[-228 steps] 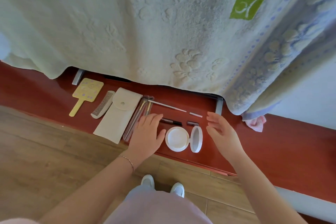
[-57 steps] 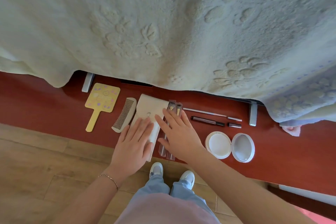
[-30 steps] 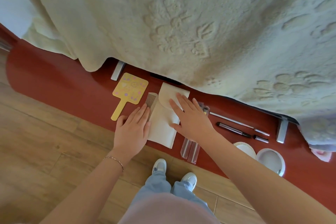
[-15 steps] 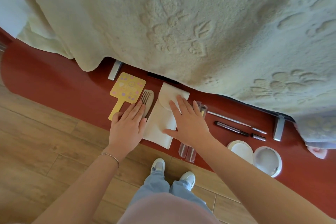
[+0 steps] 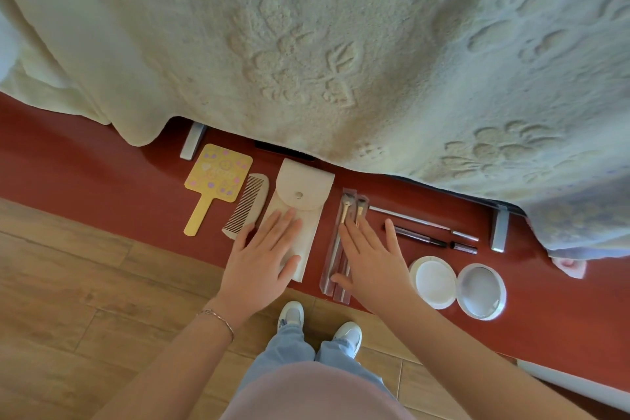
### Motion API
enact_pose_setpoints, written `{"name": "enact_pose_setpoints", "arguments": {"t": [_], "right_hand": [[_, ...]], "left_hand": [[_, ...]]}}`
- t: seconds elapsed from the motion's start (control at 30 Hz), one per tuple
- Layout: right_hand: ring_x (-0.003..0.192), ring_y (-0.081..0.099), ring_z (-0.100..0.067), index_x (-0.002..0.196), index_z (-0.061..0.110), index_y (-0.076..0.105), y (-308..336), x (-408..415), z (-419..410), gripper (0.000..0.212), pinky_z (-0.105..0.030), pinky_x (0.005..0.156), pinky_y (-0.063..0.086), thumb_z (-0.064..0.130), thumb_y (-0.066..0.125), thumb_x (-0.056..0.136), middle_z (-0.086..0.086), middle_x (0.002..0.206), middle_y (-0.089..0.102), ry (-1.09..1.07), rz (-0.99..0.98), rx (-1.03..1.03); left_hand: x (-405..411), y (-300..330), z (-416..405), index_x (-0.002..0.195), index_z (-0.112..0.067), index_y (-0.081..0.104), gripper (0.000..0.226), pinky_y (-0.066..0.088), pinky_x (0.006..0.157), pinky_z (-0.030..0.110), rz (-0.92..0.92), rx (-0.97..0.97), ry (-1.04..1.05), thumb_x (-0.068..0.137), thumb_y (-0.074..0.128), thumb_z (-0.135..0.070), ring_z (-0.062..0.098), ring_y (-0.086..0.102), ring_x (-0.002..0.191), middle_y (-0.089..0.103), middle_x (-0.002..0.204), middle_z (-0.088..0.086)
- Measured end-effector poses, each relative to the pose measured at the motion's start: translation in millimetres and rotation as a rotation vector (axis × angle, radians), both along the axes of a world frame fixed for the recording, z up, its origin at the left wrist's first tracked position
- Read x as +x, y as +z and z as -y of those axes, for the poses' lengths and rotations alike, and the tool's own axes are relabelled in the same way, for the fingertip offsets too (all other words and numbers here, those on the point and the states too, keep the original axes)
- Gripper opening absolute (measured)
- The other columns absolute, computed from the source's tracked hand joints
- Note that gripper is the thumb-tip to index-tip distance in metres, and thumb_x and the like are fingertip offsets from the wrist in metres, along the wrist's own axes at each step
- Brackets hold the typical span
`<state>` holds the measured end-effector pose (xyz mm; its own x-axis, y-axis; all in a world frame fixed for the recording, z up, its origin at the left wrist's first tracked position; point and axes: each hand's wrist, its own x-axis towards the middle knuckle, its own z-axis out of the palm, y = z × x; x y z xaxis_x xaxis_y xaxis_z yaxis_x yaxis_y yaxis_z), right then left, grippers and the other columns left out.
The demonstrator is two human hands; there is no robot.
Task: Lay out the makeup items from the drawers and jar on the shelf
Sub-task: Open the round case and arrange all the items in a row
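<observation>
Head view — left hand (image 5: 260, 264) lying flat, fingers spread, on the cream snap-flap pouch (image 5: 300, 204); right hand (image 5: 373, 262) resting wide over the clear-sleeved brushes (image 5: 342, 245).

On the red shelf (image 5: 102, 177), left to right: yellow mirror (image 5: 218, 172) face down, comb (image 5: 246, 204), white snap pouch (image 5: 301, 196), two sleeved brushes (image 5: 344, 235), a silver stick (image 5: 414, 221), dark pencil (image 5: 421, 238), open round compact (image 5: 456, 285) at the near right.
</observation>
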<state>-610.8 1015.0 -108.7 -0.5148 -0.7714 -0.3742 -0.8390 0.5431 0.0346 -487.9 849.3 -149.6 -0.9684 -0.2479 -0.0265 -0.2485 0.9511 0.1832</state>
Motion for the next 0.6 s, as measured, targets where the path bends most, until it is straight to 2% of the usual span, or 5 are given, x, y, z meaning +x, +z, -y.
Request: {"name": "enact_pose_setpoints", "arguments": {"t": [0.1,0.33,0.43,0.5,0.6], "right_hand": [[0.144,-0.007,-0.023,0.148,0.018,0.0,-2.9,1.4,3.8,0.078,-0.052,0.108,-0.017,0.063,0.027,0.09,-0.003,0.158,0.002,0.012,-0.021,-0.006],[0.144,-0.001,-0.024,0.148,0.019,0.005,-10.6,0.4,13.7,0.079,-0.051,0.109,-0.013,0.064,0.029,0.088,-0.003,0.157,0.008,0.019,-0.032,-0.071],[0.141,0.021,-0.025,0.145,0.015,0.025,-10.7,4.0,8.0,0.077,-0.052,0.111,0.0,0.063,0.038,0.086,-0.007,0.152,0.029,-0.021,-0.064,-0.138],[0.135,0.036,-0.026,0.138,0.013,0.041,-13.4,5.6,-0.8,0.069,-0.054,0.112,0.011,0.057,0.046,0.085,-0.008,0.143,0.044,-0.052,-0.096,-0.169],[0.133,0.039,-0.027,0.134,0.014,0.046,-18.1,4.3,-18.3,0.062,-0.054,0.113,0.005,0.049,0.043,0.083,-0.007,0.139,0.048,-0.056,-0.104,-0.17]], "left_hand": [[0.5,0.2,0.9,0.139,-0.02,0.037,0.055,0.026,0.105,0.042,0.009,-0.008,-0.011,0.088,0.035,-0.042,0.017,0.033,0.135,0.036,0.147,-0.001],[0.3,3.5,-1.7,0.139,-0.017,0.037,0.057,0.025,0.106,0.042,0.012,-0.031,-0.036,0.088,0.034,-0.042,0.018,0.032,0.135,0.038,0.146,0.002],[-3.8,8.3,-14.2,0.139,-0.017,0.036,0.056,0.024,0.106,0.045,-0.017,-0.06,-0.1,0.088,0.034,-0.041,0.02,0.029,0.136,0.037,0.147,0.002],[-9.7,9.5,-25.5,0.137,-0.017,0.042,0.054,0.024,0.106,0.047,-0.019,-0.071,-0.162,0.089,0.034,-0.039,0.02,0.026,0.137,0.038,0.146,0.002],[-17.3,7.7,-37.7,0.133,-0.015,0.049,0.051,0.021,0.106,0.049,0.004,-0.117,-0.226,0.09,0.035,-0.038,0.023,0.024,0.137,0.044,0.143,0.003]]}}
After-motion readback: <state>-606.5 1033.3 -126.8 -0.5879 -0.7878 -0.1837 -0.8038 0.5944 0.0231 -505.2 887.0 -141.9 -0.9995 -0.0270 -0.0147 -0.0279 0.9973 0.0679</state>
